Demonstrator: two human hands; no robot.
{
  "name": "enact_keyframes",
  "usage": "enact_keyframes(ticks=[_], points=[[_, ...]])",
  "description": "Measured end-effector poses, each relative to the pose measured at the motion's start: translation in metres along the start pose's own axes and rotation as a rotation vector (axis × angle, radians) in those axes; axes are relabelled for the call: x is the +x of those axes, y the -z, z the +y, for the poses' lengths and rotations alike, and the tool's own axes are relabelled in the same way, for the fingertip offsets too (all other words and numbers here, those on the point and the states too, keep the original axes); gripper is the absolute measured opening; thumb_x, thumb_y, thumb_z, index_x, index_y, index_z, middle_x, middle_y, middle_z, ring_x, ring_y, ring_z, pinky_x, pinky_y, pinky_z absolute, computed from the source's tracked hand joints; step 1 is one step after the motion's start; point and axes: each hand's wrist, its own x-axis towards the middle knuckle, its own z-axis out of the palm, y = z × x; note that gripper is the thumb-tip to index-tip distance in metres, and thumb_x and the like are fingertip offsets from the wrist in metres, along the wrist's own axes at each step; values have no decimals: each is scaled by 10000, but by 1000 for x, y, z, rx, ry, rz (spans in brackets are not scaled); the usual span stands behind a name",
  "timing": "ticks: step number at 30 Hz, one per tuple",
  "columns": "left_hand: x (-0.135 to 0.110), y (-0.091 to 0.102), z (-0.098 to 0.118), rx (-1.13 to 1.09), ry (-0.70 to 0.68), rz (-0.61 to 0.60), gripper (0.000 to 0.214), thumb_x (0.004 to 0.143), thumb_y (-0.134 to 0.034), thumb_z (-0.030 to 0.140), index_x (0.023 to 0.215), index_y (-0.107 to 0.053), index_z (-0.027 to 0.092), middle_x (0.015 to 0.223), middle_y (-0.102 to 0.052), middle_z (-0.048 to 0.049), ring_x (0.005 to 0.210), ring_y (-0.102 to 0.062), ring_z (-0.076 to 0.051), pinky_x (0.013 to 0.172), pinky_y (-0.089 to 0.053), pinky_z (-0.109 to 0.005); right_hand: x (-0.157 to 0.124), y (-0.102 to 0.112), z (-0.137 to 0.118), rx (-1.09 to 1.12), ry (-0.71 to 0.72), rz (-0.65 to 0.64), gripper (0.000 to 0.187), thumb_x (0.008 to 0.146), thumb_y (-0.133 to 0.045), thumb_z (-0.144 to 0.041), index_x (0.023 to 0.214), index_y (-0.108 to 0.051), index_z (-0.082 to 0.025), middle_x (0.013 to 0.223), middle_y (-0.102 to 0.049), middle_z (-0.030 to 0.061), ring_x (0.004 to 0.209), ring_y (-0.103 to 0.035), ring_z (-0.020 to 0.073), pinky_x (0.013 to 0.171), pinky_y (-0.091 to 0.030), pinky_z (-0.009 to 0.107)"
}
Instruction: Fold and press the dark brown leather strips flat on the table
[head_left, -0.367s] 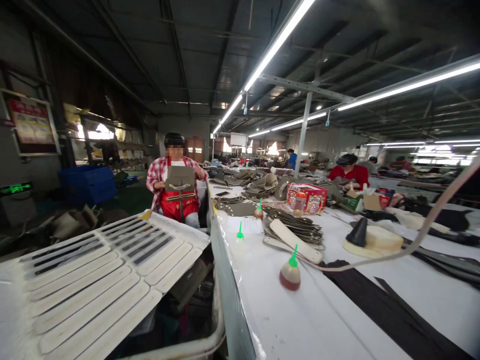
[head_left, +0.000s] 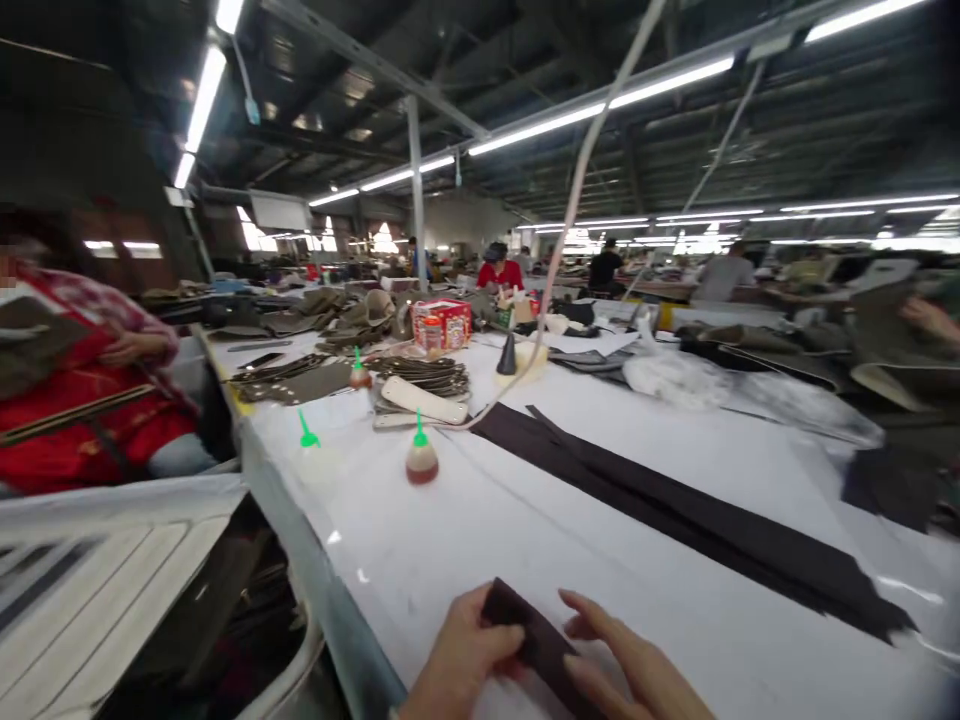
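Observation:
My left hand (head_left: 457, 660) is at the bottom edge of the view, fingers curled round the near end of a dark strip (head_left: 536, 640) lying on the white table (head_left: 480, 520). To its right, my right hand (head_left: 637, 665) rests with fingers stretched out along the same strip, pressing on it. Longer dark strips (head_left: 675, 510) lie across the table beyond my hands. A small bottle with a green nozzle (head_left: 421, 458) stands further back on the table.
A rack of white padded pieces (head_left: 97, 600) sits at the left by the table edge. A person in a red apron (head_left: 82, 400) sits at the left. A cord (head_left: 570, 200) hangs over the table. Piles of straps (head_left: 427, 375) and a red box (head_left: 442, 322) lie further back.
The view has swung to the right and down. Both my hands, unseen before, now show at the bottom on the dark strip. The seated person has slid to the left edge.

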Motion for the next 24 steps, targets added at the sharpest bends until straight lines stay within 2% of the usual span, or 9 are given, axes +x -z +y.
enact_keyframes(ticks=[2,4,7,11,15,20,24], points=[[0,5,3,-18,25,-12,418,620,-823,405,869,-644,120,724,-645,-19,600,-559,-110,554,-417,-210,-2,-4,-9,52,-73,-36,532,835,-484,-405,1326,-512,-202,1004,-675,46,895,-629,210,818,-466,295],[-2,10,8,-9,57,22,409,630,-813,411,876,-651,128,760,-660,-36,628,-575,-116,577,-439,-214,-2,-6,-21,95,-115,-39,463,789,-526,-278,1247,-573,-221,858,-669,4,754,-608,174,674,-434,254],[-3,16,15,50,98,103,411,620,-813,418,863,-653,129,767,-663,-47,647,-593,-131,579,-471,-222,1,-8,-33,134,-146,-50,370,708,-542,-145,1048,-669,-222,764,-658,-16,687,-567,149,586,-362,227],[1,29,22,144,89,165,365,622,-788,414,810,-623,147,712,-627,-8,595,-562,-111,527,-482,-213,6,-12,-30,111,-163,-65,319,682,-556,-126,953,-693,-226,745,-657,-17,666,-545,141,568,-324,223],[9,42,26,200,55,183,323,596,-773,365,765,-601,149,634,-587,20,500,-496,-82,434,-428,-183,13,-19,-26,20,-165,-42,231,688,-551,-130,866,-672,-215,800,-662,-4,717,-558,154,602,-329,236],[21,50,21,300,-8,181,314,580,-711,352,790,-589,152,595,-583,21,465,-491,-92,416,-416,-194,36,-37,-38,-13,-85,21,218,785,-583,-261,993,-644,-250,913,-663,-8,810,-573,168,674,-355,249],[23,57,22,404,-65,188,293,620,-639,333,850,-579,161,609,-586,12,502,-543,-132,430,-433,-218,58,-56,-48,-70,-87,23,215,764,-570,-165,953,-648,-233,925,-665,1,839,-570,185,704,-346,271]])
